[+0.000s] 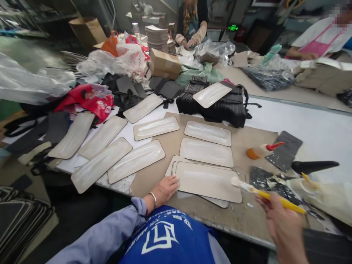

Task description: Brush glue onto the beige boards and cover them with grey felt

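Note:
My right hand (283, 220) is closed around the yellow handle of a paintbrush (264, 193). The pale bristles touch the right end of a beige rounded panel (207, 179), the top one of a small stack, which bears a whitish wet streak. At the stack's left edge lies my left hand (166, 187), fingers outstretched on the panel's corner and holding nothing. Behind the stack are two more panels with white smears, one nearer (206, 152) and one farther (208, 133). Several similar coated panels, such as this one (136, 161), spread out to the left.
A squeeze bottle (260, 151) with a red nozzle lies beside a dark speckled panel (286, 148). A whitish glue container (305, 187) and a black-handled tool (313, 167) are at right. Bundled black pieces (214, 106) stand farther back. Two people work across the table.

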The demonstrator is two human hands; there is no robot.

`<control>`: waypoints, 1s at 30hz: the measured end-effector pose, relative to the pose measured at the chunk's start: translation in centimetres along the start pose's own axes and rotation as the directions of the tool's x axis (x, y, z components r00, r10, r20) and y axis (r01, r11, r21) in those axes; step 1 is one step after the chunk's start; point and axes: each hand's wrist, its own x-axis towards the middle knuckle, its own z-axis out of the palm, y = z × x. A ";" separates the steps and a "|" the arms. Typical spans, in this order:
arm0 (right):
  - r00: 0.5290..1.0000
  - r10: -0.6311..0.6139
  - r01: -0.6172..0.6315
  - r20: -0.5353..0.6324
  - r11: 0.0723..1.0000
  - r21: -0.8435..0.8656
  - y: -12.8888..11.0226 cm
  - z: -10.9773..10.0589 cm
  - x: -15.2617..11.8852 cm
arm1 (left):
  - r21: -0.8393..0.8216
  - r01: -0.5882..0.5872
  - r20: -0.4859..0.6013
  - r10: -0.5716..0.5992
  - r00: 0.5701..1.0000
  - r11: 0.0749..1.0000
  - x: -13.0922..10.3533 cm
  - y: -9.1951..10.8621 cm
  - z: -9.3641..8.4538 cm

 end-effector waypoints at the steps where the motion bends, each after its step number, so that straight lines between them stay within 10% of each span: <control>1: 0.997 0.072 -0.075 0.029 0.987 0.140 -0.7 2.7 -1.3 | 0.004 -0.010 -0.006 0.010 1.000 1.000 -0.1 -0.2 0.1; 6: 0.954 0.069 -0.173 0.291 0.921 0.348 -4.2 15.4 -5.8 | -0.004 -0.053 -0.035 0.053 0.998 0.999 -0.2 -1.0 0.6; 10: 0.955 0.074 -0.158 0.287 0.946 0.282 -4.3 18.6 -6.0 | -0.017 -0.058 -0.066 0.057 0.996 0.998 -0.3 -1.3 0.9; 22: 0.971 -0.032 -0.026 -0.239 0.972 -0.235 -0.9 5.5 0.9 | -0.044 -0.014 -0.123 0.009 0.992 0.999 0.4 -0.9 0.6; 30: 0.954 -0.252 0.091 -0.161 0.758 -0.645 -3.3 2.8 -2.2 | -0.071 0.322 -0.096 -0.328 0.940 0.944 2.0 0.5 0.7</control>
